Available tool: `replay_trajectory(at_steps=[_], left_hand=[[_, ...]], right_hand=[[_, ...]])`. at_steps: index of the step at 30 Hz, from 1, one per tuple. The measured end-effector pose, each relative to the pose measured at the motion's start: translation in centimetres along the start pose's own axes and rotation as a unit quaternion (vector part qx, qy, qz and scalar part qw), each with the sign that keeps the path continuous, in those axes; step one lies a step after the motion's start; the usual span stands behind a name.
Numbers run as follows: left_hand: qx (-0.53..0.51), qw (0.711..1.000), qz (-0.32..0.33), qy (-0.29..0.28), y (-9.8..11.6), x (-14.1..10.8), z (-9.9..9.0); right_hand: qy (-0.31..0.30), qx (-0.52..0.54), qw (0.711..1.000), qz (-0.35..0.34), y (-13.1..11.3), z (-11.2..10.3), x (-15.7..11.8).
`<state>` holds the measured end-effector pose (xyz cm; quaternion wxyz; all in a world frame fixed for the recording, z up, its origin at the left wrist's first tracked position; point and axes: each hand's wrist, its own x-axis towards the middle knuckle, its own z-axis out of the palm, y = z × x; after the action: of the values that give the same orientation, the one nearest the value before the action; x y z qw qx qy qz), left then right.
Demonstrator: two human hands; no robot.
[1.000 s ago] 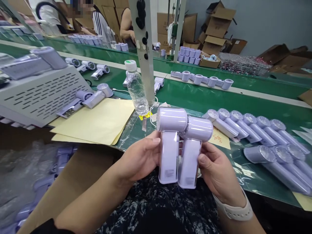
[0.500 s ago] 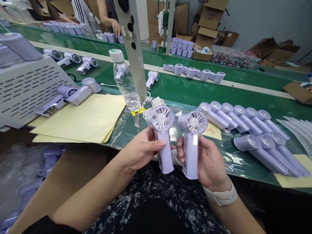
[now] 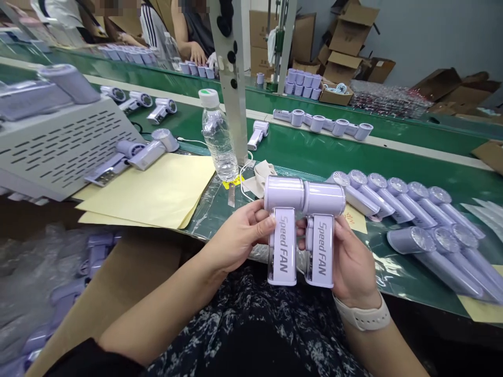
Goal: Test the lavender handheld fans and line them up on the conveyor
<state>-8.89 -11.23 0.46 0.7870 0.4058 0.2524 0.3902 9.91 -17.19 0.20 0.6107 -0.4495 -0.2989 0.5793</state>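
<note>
In my left hand (image 3: 248, 230) I grip a lilac handheld fan (image 3: 283, 246) by its handle, thumb along its edge. A matching handheld fan (image 3: 320, 250) is held by the handle in my right hand (image 3: 351, 256), which has a pale watch strap at the wrist. Both stand upright side by side, heads almost touching, with "Speed FAN" on the handles facing me. The right-hand fingers are partly hidden behind that fan. Just right of my hands, rows of similar lilac fans (image 3: 396, 188) lie on the green table (image 3: 377, 251).
A water bottle (image 3: 220, 139) stands by a metal post (image 3: 231, 78). Yellow sheets (image 3: 157, 193) lie at left, beside a slotted grey box (image 3: 70, 141) with fans on it. More fans (image 3: 322, 123) line the belt's far strip. Across it, other people work near cardboard boxes (image 3: 343, 42).
Both fans have turned, so their printed handles and head sides now face me instead of the grilles. The view has shifted slightly, moving the surroundings right.
</note>
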Motion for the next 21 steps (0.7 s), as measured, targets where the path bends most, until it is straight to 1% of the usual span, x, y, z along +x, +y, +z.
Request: replay_trajectory(at_steps=[4, 7, 9, 10, 11, 13, 15, 16, 17, 18, 19, 20, 21], left_hand=[[0.023, 1.000, -0.003, 0.006, -0.2, 0.1, -0.1], [0.056, 0.998, 0.003, 0.007, 0.0, -0.1, -0.2], [0.131, 0.991, 0.022, 0.006, 0.6, -0.6, -0.2], [0.188, 0.981, 0.044, 0.005, 0.9, -0.8, -0.3], [0.250, 0.965, 0.078, 0.001, 1.1, -1.1, -0.3], [0.346, 0.921, 0.177, -0.016, 1.4, -1.4, -0.3], [0.378, 0.882, 0.278, -0.039, 1.1, -1.5, -0.3], [0.372, 0.873, 0.314, -0.038, 0.8, -1.4, -0.2], [0.356, 0.872, 0.335, -0.027, 0.5, -1.4, -0.1], [0.329, 0.882, 0.336, -0.015, 0.2, -1.4, -0.1], [0.296, 0.899, 0.322, -0.003, 0.0, -1.5, -0.1], [0.263, 0.917, 0.300, 0.007, -0.1, -1.7, -0.1], [0.217, 0.940, 0.263, 0.014, 0.0, -2.1, -0.3]], right_hand=[[-0.011, -0.017, 1.000, -0.009, 0.5, -0.1, 0.3], [-0.017, -0.021, 1.000, -0.015, 0.8, -0.6, 0.2], [-0.025, -0.059, 0.996, -0.063, 0.7, -1.0, -0.2], [-0.032, -0.085, 0.991, -0.094, 0.5, -1.3, -0.6], [-0.045, -0.117, 0.984, -0.127, 0.3, -1.5, -1.0], [-0.089, -0.191, 0.957, -0.199, -0.3, -1.8, -1.7], [-0.139, -0.249, 0.922, -0.262, -0.8, -1.9, -2.1], [-0.159, -0.269, 0.905, -0.289, -0.9, -1.9, -2.2], [-0.174, -0.277, 0.894, -0.306, -0.9, -2.0, -2.2], [-0.183, -0.273, 0.891, -0.312, -0.9, -2.2, -2.2], [-0.186, -0.268, 0.894, -0.307, -0.9, -2.6, -2.2], [-0.178, -0.263, 0.906, -0.281, -1.0, -3.1, -2.4], [-0.162, -0.260, 0.921, -0.242, -1.1, -3.7, -2.7]])
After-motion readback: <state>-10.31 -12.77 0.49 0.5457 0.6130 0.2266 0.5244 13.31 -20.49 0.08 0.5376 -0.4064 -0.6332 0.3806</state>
